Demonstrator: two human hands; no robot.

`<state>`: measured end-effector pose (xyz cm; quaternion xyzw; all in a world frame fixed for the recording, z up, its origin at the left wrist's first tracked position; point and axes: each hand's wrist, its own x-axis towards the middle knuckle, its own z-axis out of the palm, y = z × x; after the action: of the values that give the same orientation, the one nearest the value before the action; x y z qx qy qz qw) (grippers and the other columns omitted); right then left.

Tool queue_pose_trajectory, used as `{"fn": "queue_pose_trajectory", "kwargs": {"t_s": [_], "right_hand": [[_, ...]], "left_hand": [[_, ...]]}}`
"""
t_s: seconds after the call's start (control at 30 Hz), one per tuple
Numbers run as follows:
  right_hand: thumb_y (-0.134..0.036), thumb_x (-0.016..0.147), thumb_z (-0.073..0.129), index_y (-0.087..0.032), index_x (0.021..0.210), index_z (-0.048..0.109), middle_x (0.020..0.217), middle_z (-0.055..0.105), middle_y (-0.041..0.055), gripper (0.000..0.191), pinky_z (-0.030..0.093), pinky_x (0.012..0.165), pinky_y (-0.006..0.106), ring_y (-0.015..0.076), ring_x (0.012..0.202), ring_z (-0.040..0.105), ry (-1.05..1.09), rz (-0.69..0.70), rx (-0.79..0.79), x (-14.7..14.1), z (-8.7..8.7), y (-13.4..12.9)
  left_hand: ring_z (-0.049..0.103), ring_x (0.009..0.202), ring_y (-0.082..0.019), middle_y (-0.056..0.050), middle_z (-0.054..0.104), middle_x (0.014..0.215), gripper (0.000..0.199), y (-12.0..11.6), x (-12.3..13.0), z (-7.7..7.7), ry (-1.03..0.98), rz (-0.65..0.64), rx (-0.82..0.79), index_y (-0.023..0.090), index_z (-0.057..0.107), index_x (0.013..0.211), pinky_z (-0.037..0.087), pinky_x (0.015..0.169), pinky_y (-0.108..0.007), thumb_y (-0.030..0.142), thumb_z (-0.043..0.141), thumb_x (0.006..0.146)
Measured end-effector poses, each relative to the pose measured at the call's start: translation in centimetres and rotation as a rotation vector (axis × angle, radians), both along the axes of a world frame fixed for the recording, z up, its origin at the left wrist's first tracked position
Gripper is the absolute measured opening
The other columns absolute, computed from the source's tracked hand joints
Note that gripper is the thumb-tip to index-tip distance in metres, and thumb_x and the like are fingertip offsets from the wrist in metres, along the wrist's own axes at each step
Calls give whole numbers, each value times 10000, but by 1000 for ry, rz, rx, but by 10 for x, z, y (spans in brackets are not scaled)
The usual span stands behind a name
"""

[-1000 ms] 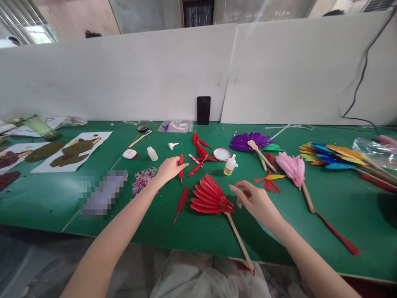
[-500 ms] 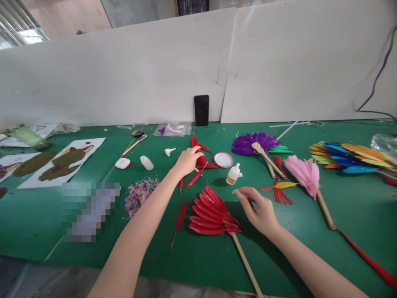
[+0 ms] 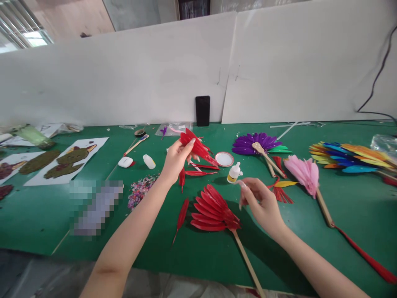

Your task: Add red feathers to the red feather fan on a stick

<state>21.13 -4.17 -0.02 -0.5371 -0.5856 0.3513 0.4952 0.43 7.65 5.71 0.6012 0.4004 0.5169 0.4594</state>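
Note:
My left hand (image 3: 176,162) is closed on a bunch of red feathers (image 3: 198,148), lifted over the far middle of the table. Below it lie several loose red feathers (image 3: 198,173) beside a small white dish with a red rim (image 3: 224,159). My right hand (image 3: 260,203) hovers with bent fingers, thumb and forefinger tips together; I see nothing between them. Just beyond it stands a small white bottle with a yellow label (image 3: 233,174). In front of me lies a red feather fan (image 3: 212,211) with a wooden handle (image 3: 248,260). A single red feather (image 3: 182,215) rests to its left.
On the right are a purple feather fan (image 3: 252,142), a pink one (image 3: 305,174) and multicoloured feathers (image 3: 350,155). A phone (image 3: 202,111) leans on the white back panel. Left lie colourful bits (image 3: 139,192), a white case (image 3: 125,162), a small bottle (image 3: 149,162) and paper pictures (image 3: 70,159).
My left hand has lifted a bunch of red feathers from the pile and drawn it up. My right hand has shifted slightly right, with its fingers curled more.

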Motion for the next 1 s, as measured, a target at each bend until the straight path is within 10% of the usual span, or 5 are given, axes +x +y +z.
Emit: {"fn": "queue_pose_trajectory", "kwargs": {"t_s": [0.13, 0.3, 0.8, 1.0], "right_hand": [[-446, 838, 533, -188, 987, 620, 899, 688, 73, 310, 516, 560, 251, 198, 804, 664, 72, 250, -123, -19, 35, 12], [-465, 827, 531, -158, 767, 633, 680, 698, 47, 329, 501, 469, 232, 165, 599, 674, 197, 581, -350, -43, 51, 24], [-494, 851, 495, -161, 811, 518, 692, 691, 42, 336, 440, 393, 172, 121, 500, 645, 540, 425, -451, -57, 13, 18], [-513, 816, 534, -159, 827, 517, 742, 695, 62, 355, 428, 362, 185, 135, 494, 643, 569, 304, -438, -61, 12, 15]], "left_hand": [[483, 422, -76, -5, 600, 561, 292, -33, 3, 5, -60, -102, -139, 142, 580, 814, 320, 400, -206, 431, 599, 776], [468, 442, -63, -9, 609, 641, 348, -57, 9, -7, -47, -47, -193, 149, 567, 883, 290, 378, -195, 471, 606, 757], [321, 353, -29, 94, 395, 465, 274, -58, 11, -28, -87, -70, -257, 186, 520, 888, 245, 346, -178, 394, 638, 755], [400, 388, -51, 95, 424, 490, 482, -60, 17, -31, -122, -12, -224, 216, 470, 1182, 341, 398, -187, 357, 647, 756]]}}
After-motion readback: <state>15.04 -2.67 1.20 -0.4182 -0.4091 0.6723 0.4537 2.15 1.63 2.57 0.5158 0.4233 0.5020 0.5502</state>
